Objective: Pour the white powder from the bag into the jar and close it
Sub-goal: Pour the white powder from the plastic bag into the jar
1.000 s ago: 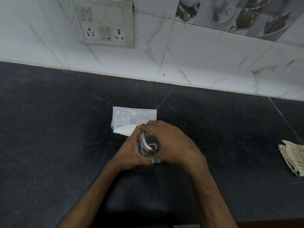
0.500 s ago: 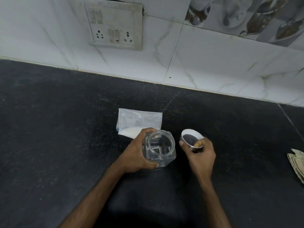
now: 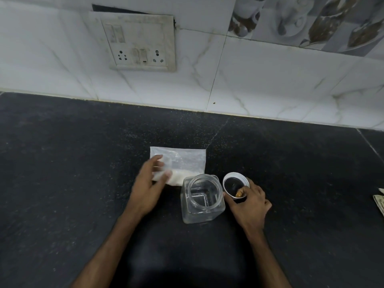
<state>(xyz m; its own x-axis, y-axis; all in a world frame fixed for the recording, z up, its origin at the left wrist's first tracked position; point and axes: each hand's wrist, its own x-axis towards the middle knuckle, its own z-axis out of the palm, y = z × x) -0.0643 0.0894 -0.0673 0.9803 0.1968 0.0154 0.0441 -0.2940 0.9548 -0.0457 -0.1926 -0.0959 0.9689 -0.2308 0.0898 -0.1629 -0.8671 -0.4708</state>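
The left hand (image 3: 149, 185), fingers spread, lies over the bag (image 3: 185, 161) just behind the open, empty jar (image 3: 202, 199), while the right hand (image 3: 250, 201) grips the lid (image 3: 235, 179) beside the jar on the surface (image 3: 62, 183); pouring and closing are not yet done.

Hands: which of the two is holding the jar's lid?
The right hand grips the upturned lid beside the open jar; the left hand, fingers spread, is over the powder bag.
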